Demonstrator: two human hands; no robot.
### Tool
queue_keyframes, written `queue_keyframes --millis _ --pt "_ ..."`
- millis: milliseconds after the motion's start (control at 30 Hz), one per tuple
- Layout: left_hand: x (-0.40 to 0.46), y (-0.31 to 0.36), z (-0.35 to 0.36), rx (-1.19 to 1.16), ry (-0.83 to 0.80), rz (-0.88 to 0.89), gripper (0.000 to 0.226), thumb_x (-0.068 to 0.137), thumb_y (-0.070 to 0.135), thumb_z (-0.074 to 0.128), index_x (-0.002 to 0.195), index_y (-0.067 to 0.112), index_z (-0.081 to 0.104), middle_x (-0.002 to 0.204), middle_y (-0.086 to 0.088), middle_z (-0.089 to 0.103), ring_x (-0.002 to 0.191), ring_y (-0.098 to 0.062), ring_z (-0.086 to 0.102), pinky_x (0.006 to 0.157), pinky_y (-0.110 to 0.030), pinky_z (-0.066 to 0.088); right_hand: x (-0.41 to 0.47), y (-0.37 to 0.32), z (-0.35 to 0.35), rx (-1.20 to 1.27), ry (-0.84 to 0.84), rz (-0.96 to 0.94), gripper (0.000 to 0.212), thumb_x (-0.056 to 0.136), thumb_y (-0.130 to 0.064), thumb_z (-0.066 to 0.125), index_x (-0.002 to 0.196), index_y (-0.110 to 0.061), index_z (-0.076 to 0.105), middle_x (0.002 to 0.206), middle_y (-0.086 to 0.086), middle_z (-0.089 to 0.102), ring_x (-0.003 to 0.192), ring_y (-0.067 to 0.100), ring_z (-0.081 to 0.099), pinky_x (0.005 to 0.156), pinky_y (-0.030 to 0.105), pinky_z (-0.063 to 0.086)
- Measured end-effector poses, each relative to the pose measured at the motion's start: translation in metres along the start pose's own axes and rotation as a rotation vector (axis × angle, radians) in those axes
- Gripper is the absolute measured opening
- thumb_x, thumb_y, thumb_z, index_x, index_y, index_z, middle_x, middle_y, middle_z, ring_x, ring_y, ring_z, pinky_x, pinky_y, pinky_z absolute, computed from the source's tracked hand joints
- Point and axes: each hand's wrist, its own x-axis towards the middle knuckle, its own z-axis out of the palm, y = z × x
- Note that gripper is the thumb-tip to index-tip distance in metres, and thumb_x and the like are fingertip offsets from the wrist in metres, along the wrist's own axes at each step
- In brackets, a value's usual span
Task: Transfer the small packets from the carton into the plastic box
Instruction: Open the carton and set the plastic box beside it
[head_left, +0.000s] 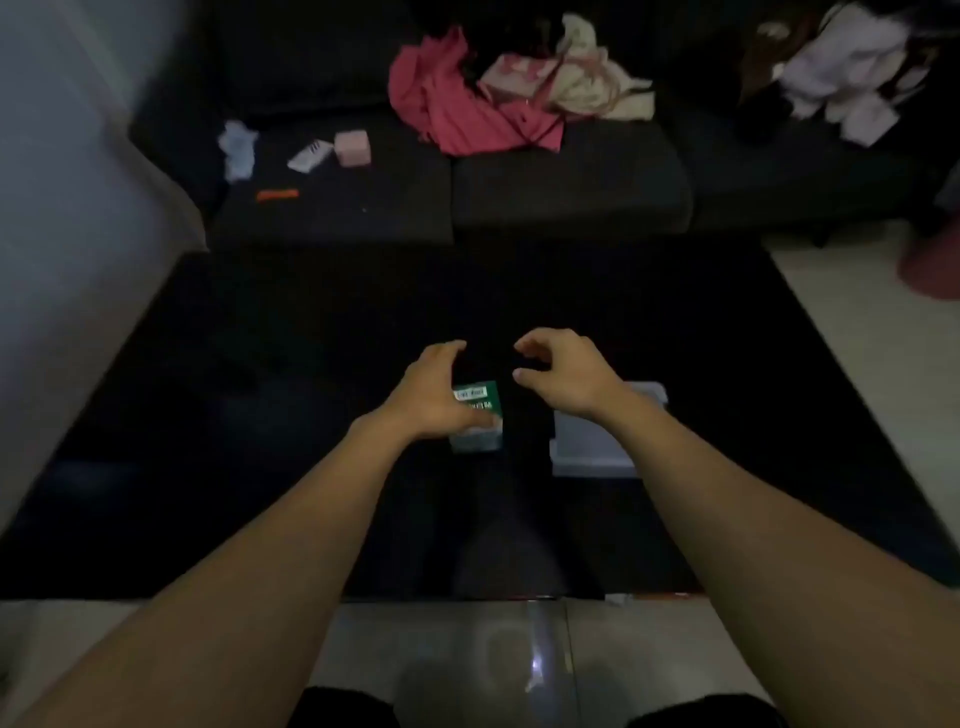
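Carton (480, 410): green, on dark rug, partly covered by left hand (426, 395), fingers spread, prob. to steady it. Plastic box (592, 457): just right, kept near for short transfers. Right hand (566, 374): curled, holding nothing.

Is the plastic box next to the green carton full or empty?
Cannot tell. The right hand and forearm cover most of the plastic box, and its visible part is too blurred to show contents.
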Motion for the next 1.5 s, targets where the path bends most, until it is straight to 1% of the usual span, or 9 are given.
queue_keyframes --millis 100,300,533,833,967,1033,1200,1300,1500 --pt "0.011 -0.032 0.033 0.049 -0.062 0.013 0.136 0.058 0.030 0.098 0.162 0.018 0.011 0.165 -0.004 0.019 0.149 -0.023 0.028 0.120 -0.042 0.032 0.009 0.023 0.030 -0.103 -0.038 -0.120 0.053 0.089 -0.019 0.072 0.140 -0.015 0.056 0.138 0.004 0.059 0.128 0.018 0.054 0.102 0.023 0.041" --pt "0.013 -0.076 0.075 0.011 0.259 0.164 0.084 0.074 0.015 0.089 0.145 0.012 0.045 0.139 -0.003 0.048 0.122 -0.017 0.053 0.101 -0.027 0.042 0.014 0.051 0.077 -0.052 0.002 -0.168 0.047 0.088 -0.015 0.072 0.133 -0.017 0.060 0.129 0.003 0.064 0.116 0.018 0.061 0.101 0.034 0.051" --pt "-0.053 -0.097 0.075 -0.043 0.315 0.224 0.081 0.069 0.006 0.089 0.140 0.011 0.052 0.130 0.002 0.050 0.119 -0.016 0.055 0.098 -0.026 0.044 -0.039 0.025 0.105 -0.023 -0.063 -0.219 0.043 0.084 -0.011 0.078 0.125 -0.015 0.064 0.116 0.001 0.066 0.103 0.016 0.066 0.086 0.040 0.060" --pt "-0.082 -0.087 0.065 -0.011 0.130 0.207 0.092 0.070 -0.001 0.085 0.149 0.016 0.041 0.142 -0.002 0.049 0.131 -0.018 0.050 0.100 -0.026 0.043 -0.069 0.015 0.120 -0.221 -0.128 -0.250 0.052 0.075 -0.021 0.084 0.123 -0.017 0.063 0.107 -0.004 0.066 0.094 0.008 0.065 0.074 0.021 0.054" --pt "-0.080 -0.106 0.085 -0.211 0.157 0.133 0.132 0.060 0.010 0.096 0.161 0.021 0.013 0.160 -0.002 0.033 0.143 -0.019 0.040 0.114 -0.035 0.041 -0.057 0.014 0.126 -0.261 -0.104 -0.275 0.054 0.068 -0.033 0.090 0.115 -0.019 0.068 0.103 -0.004 0.069 0.094 0.008 0.066 0.076 0.023 0.054" --pt "-0.080 -0.117 0.100 -0.374 0.256 0.066 0.140 0.056 0.014 0.099 0.162 0.022 0.007 0.158 0.001 0.037 0.139 -0.015 0.044 0.105 -0.022 0.043 -0.048 0.016 0.129 -0.192 -0.101 -0.288 0.057 0.069 -0.037 0.090 0.119 -0.019 0.068 0.106 -0.007 0.068 0.094 0.003 0.063 0.073 0.016 0.048" --pt "-0.060 -0.124 0.113 -0.521 0.450 0.090 0.103 0.059 0.007 0.096 0.148 0.014 0.044 0.118 0.010 0.063 0.105 -0.001 0.065 0.073 -0.002 0.047 -0.027 0.025 0.139 -0.135 -0.012 -0.297 0.050 0.076 -0.035 0.085 0.121 -0.020 0.069 0.105 -0.006 0.072 0.085 -0.005 0.062 0.066 0.008 0.045" --pt "-0.046 -0.123 0.102 -0.434 0.434 0.168 0.091 0.058 0.008 0.094 0.139 0.016 0.054 0.109 0.014 0.067 0.093 0.012 0.066 0.073 -0.005 0.050 -0.015 0.026 0.134 -0.156 0.036 -0.306 0.047 0.074 -0.039 0.086 0.115 -0.022 0.072 0.100 -0.007 0.073 0.083 -0.005 0.062 0.063 0.006 0.043" --pt "-0.036 -0.122 0.089 -0.236 0.485 0.269 0.093 0.059 0.011 0.093 0.141 0.025 0.051 0.118 0.013 0.066 0.105 0.000 0.065 0.086 -0.015 0.054 0.000 0.023 0.128 -0.186 0.053 -0.289 0.046 0.071 -0.038 0.085 0.113 -0.024 0.073 0.100 -0.008 0.073 0.088 0.000 0.066 0.071 0.017 0.053"
